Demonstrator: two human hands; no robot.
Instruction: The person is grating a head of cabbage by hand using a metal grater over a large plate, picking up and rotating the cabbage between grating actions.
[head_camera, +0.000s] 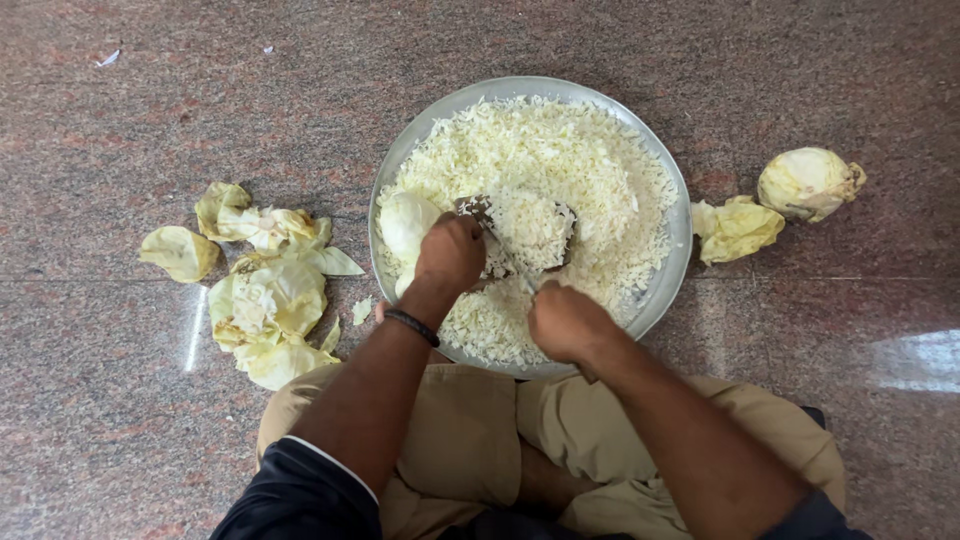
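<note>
Head view: a pale cabbage piece (405, 225) is pinned by the left hand (450, 252), closed over it, on a small board (478, 208) inside the round metal tray (672, 275) of shredded cabbage (560, 160). A knife handle, barely seen, is clenched in the right hand (565, 320). Firm, light and smooth, the piece is judged best gripped over its rounded top. Discarded leaves (265, 300) are scattered alongside.

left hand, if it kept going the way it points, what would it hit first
Most likely the cabbage piece under the left hand, already in contact; beyond it lies shredded cabbage in the metal tray. Depth is uncertain.
</note>
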